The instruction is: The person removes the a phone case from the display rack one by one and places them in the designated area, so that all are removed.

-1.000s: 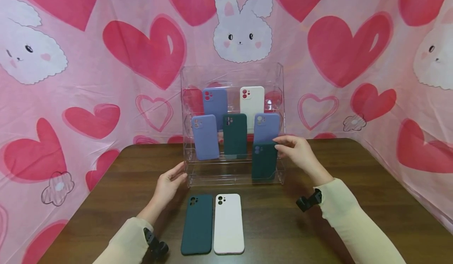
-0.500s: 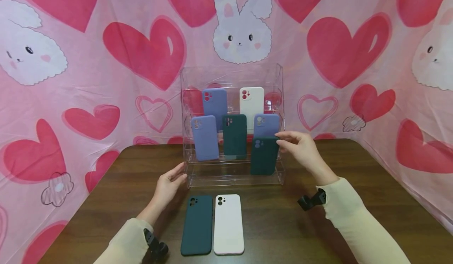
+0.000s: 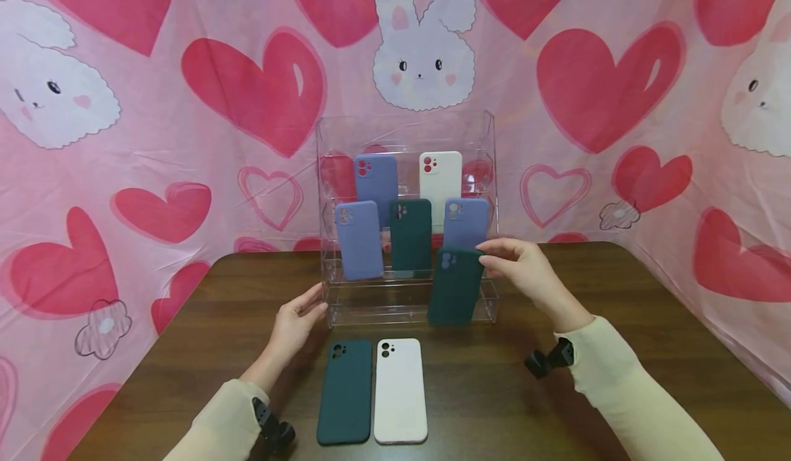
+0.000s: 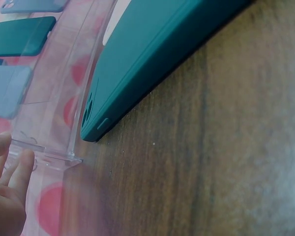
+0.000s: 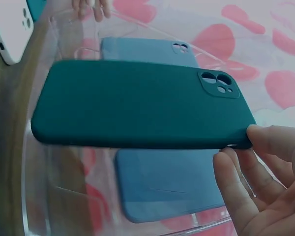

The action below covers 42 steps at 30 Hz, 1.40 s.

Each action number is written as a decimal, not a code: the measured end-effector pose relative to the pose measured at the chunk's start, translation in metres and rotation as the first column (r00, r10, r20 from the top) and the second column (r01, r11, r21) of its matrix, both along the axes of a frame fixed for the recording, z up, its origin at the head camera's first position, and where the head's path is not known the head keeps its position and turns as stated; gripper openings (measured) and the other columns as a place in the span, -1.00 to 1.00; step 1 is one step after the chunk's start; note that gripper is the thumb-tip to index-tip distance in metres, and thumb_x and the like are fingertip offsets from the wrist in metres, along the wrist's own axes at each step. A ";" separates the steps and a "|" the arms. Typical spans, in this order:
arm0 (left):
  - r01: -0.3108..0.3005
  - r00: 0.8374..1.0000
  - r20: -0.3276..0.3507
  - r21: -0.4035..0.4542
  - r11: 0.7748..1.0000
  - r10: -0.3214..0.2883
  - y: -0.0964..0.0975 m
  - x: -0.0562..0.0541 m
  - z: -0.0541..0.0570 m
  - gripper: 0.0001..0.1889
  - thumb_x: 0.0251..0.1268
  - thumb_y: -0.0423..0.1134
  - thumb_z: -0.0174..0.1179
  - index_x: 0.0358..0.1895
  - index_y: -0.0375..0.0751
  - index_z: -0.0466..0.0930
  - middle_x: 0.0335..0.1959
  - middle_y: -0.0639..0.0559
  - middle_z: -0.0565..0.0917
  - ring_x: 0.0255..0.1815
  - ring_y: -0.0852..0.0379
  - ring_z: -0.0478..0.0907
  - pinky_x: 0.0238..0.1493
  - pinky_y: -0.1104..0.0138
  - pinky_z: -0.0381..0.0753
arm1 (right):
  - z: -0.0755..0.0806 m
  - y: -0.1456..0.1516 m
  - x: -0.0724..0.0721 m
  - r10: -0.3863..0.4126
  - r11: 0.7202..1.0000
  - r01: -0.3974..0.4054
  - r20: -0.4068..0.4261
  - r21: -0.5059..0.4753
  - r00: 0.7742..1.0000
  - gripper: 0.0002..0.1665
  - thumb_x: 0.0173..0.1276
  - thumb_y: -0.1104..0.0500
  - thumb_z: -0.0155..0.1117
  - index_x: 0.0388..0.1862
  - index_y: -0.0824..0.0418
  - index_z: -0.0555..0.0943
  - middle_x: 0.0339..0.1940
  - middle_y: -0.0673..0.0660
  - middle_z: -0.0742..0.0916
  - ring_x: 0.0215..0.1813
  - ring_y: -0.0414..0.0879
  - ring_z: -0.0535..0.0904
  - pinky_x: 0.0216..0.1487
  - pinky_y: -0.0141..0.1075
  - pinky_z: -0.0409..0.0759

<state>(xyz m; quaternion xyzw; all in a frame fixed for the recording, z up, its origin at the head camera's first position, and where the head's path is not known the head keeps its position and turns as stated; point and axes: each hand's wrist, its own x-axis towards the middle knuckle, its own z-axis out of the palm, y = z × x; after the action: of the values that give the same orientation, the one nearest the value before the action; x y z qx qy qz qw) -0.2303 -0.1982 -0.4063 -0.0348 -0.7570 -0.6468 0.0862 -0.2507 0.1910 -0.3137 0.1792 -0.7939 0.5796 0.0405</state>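
Dark green phone case (image 3: pixel 456 289): pinched at its upper right corner by the right hand (image 3: pixel 522 268), thumb and fingers clamped on it; tilted, camera cutout up, in front of the lower right part of the stand. Whether its bottom edge touches the stand cannot be told.

Clear display stand (image 3: pixel 371 315): upright; left hand (image 3: pixel 292 323) at its left edge, fingers extended and apart, tips touching.

Stand, back row: left purple case (image 3: pixel 377 179); white case (image 3: pixel 441 183), to its right.

Stand, next row: purple case (image 3: pixel 360 241), green case (image 3: pixel 410 234), right purple case (image 3: pixel 466 219), left to right.

Wooden surface (image 3: pixel 488 399): flat green case (image 3: pixel 345 392) and flat white case (image 3: pixel 400 392), side by side before the stand.
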 end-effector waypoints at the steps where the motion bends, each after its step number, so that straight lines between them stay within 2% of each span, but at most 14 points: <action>1: -0.001 1.000 -0.001 -0.001 1.000 0.001 0.000 0.000 0.000 -0.54 0.24 -0.52 0.10 0.24 -0.38 0.36 0.19 -0.25 0.42 0.15 -0.11 0.40 -0.06 0.41 0.54 | -0.002 0.000 0.000 0.010 1.000 -0.010 0.017 -0.009 1.000 -0.58 0.26 0.17 0.27 0.02 0.41 0.53 -0.25 0.15 0.66 -0.24 0.10 0.61 -0.18 -0.22 0.63; 7: -0.003 1.000 -0.003 -0.014 1.000 0.003 -0.001 -0.001 -0.001 -0.53 0.23 -0.51 0.11 0.24 -0.37 0.36 0.19 -0.24 0.42 0.15 -0.10 0.40 -0.06 0.40 0.54 | -0.017 0.001 0.000 0.083 0.997 -0.082 0.098 -0.016 0.992 -0.59 0.28 0.22 0.24 0.01 0.48 0.51 -0.35 0.16 0.65 -0.32 0.05 0.62 -0.22 -0.20 0.65; 11: -0.003 1.000 -0.010 -0.029 1.000 0.003 -0.001 -0.001 -0.001 -0.53 0.24 -0.50 0.11 0.24 -0.37 0.36 0.19 -0.23 0.42 0.15 -0.10 0.40 -0.06 0.40 0.54 | -0.027 0.000 0.002 0.139 0.989 -0.144 0.174 0.018 0.975 -0.61 0.29 0.24 0.21 0.00 0.51 0.50 -0.39 0.15 0.65 -0.33 0.08 0.61 -0.20 -0.12 0.64; 15: 0.000 1.000 -0.011 -0.023 1.000 0.000 -0.001 -0.001 -0.001 -0.54 0.24 -0.50 0.10 0.24 -0.37 0.36 0.19 -0.24 0.42 0.15 -0.10 0.40 -0.05 0.40 0.54 | -0.036 -0.001 0.005 0.187 0.980 -0.199 0.252 0.023 0.950 -0.63 0.29 0.24 0.21 -0.04 0.52 0.50 -0.44 0.16 0.65 -0.36 0.12 0.60 -0.19 0.03 0.61; 22: 0.013 1.000 0.001 -0.004 1.000 -0.013 -0.001 0.000 0.001 -0.53 0.26 -0.48 0.10 0.26 -0.36 0.34 0.21 -0.24 0.39 0.17 -0.09 0.38 -0.02 0.39 0.52 | -0.053 -0.003 0.007 0.280 0.957 -0.290 0.347 -0.024 0.895 -0.63 0.29 0.26 0.20 -0.06 0.56 0.49 -0.50 0.17 0.63 -0.44 -0.04 0.60 -0.26 -0.09 0.65; 27: 0.008 1.000 0.004 -0.009 1.000 -0.008 -0.001 0.000 0.001 -0.53 0.25 -0.49 0.10 0.25 -0.36 0.34 0.21 -0.24 0.40 0.16 -0.09 0.39 -0.02 0.38 0.52 | -0.065 -0.004 0.008 0.314 0.944 -0.327 0.395 -0.036 0.863 -0.63 0.28 0.26 0.21 -0.07 0.55 0.50 -0.52 0.17 0.63 -0.48 -0.07 0.60 -0.28 -0.13 0.66; 31: 0.002 1.000 0.000 -0.010 1.000 -0.002 0.000 -0.001 0.001 -0.53 0.24 -0.50 0.11 0.24 -0.37 0.36 0.20 -0.24 0.41 0.15 -0.09 0.40 -0.03 0.39 0.52 | -0.073 -0.006 0.009 0.323 0.939 -0.344 0.396 -0.017 0.860 -0.66 0.27 0.27 0.22 -0.11 0.55 0.51 -0.54 0.17 0.62 -0.50 -0.08 0.59 -0.31 -0.12 0.66; 42: -0.008 1.000 -0.003 -0.028 1.000 0.008 -0.001 -0.002 0.001 -0.54 0.24 -0.49 0.11 0.24 -0.37 0.36 0.19 -0.24 0.41 0.16 -0.09 0.40 -0.02 0.37 0.52 | -0.083 -0.015 0.008 0.263 0.937 -0.326 0.364 0.124 0.894 -0.72 0.28 0.31 0.19 -0.13 0.53 0.55 -0.52 0.14 0.62 -0.50 -0.03 0.59 -0.41 -0.16 0.66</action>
<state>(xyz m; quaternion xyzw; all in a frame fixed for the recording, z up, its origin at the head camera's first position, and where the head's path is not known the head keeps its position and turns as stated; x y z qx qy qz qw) -0.2320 -0.1988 -0.4056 -0.0341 -0.7659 -0.6358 0.0894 -0.2425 0.1756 -0.3965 0.1972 -0.8017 0.5265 -0.2029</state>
